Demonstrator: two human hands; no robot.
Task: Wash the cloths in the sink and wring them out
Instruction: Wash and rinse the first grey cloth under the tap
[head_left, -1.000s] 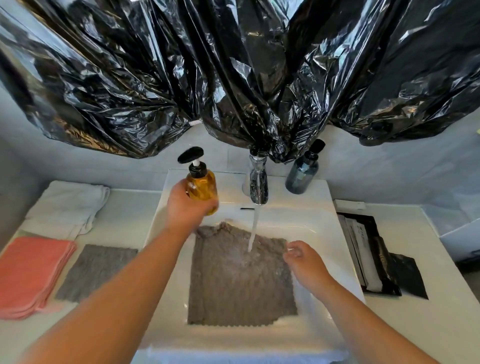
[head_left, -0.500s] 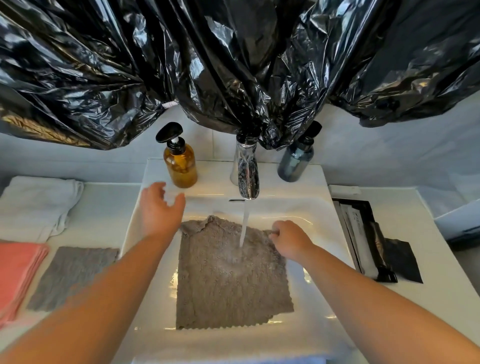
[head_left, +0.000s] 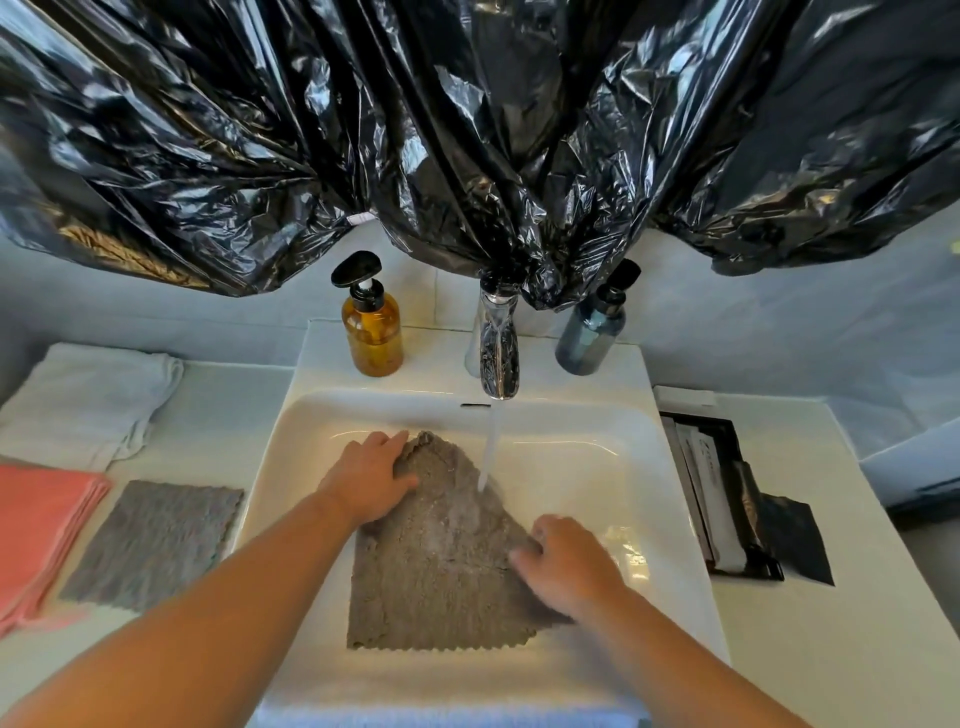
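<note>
A wet grey cloth lies in the white sink, its far right corner folded in. Water runs from the chrome tap onto the cloth's upper part. My left hand rests on the cloth's far left corner, fingers curled over the edge. My right hand is blurred and lies on the cloth's right edge, gripping the folded part. A dry grey cloth lies on the counter left of the sink, beside a stack of pink cloths and a white towel.
An amber pump bottle stands on the sink's back ledge at the left, a dark blue bottle at the right. Crumpled black plastic sheeting hangs above. A black tray with packets sits on the counter to the right.
My left hand set the amber bottle back on the ledge and came down onto the cloth's far left corner. My right hand pulled the cloth's far right corner toward me, folding it.
</note>
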